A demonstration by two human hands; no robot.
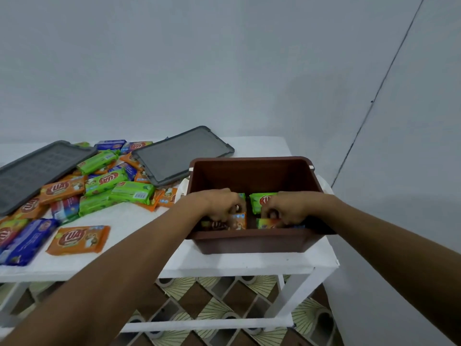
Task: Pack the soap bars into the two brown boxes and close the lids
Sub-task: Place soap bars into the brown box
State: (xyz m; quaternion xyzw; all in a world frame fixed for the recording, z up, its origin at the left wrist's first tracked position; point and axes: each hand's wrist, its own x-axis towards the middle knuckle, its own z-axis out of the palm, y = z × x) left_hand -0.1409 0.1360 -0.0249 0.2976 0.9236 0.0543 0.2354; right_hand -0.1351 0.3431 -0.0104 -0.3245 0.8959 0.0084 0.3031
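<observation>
White worktop [249,264] carries brown box [249,242] at right end. Loose soap bars [104,181] lie left, between far-left lid [37,171] and centre lid [182,152].

Soft, even, cool light for you; no glare. White worktop [139,221] brightest, grey wall [224,58] dull. Brown box [249,173] interior shadowed. Whole view slightly soft; left hand [219,204], right hand [287,207], soap bars [260,201] there smeared. Edges bend: worktop rim curves, your forearms [124,270] stretch.
</observation>
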